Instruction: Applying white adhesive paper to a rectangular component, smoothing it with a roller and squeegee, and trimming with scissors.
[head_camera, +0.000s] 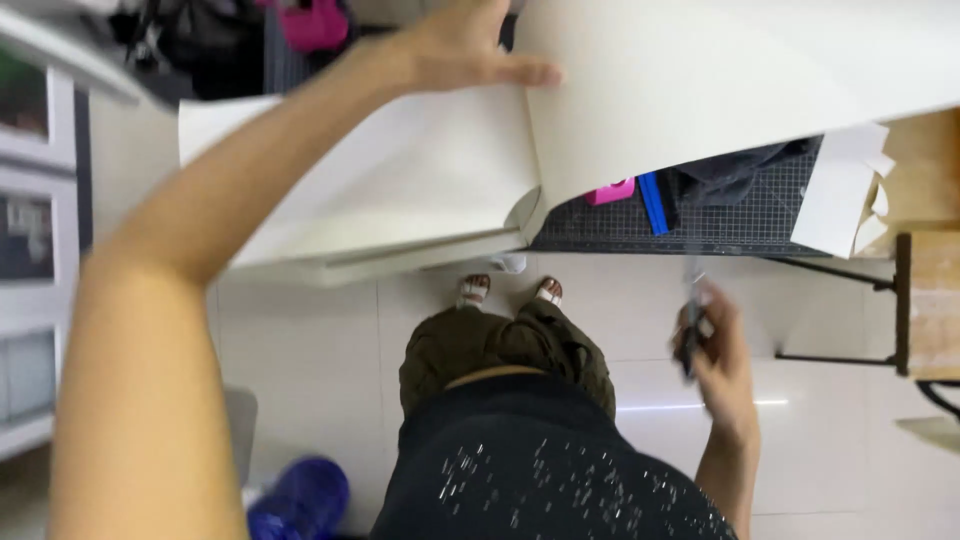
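My left hand (462, 45) reaches up and grips the edge of a large cream sheet of card (700, 80), lifting it so it curls over the work table. Under it lies another big white sheet (400, 190). My right hand (715, 355) is lower, over the floor, blurred, shut on a thin dark tool (692, 315) that looks like a cutter or pen. A dark gridded cutting mat (700, 215) lies on the table below the lifted card.
On the mat lie a pink object (610, 190), a blue strip (653, 203), dark cloth (735, 170) and folded white card pieces (845, 190). A wooden bench with a black metal frame (925, 300) stands at right. A blue bag (300, 498) lies on the tiled floor.
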